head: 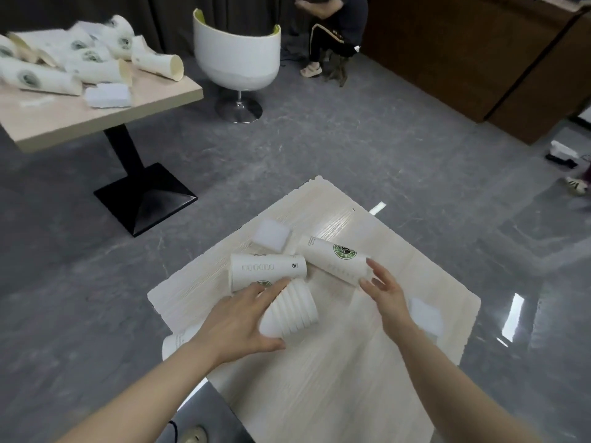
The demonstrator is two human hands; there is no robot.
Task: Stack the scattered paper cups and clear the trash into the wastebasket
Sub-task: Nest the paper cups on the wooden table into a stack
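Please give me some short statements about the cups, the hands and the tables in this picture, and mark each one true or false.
1. The left hand holds a stack of nested cups. True.
2. The right hand grips the white foam piece. False: its fingers are at the rim of the lying cup with a green logo, and the foam piece lies apart, further back.
3. All cups on the near table stand upright. False: those fully in view lie on their sides.
4. The far table also carries lying cups. True.
5. A wastebasket stands beside the near table. False: none is visible.
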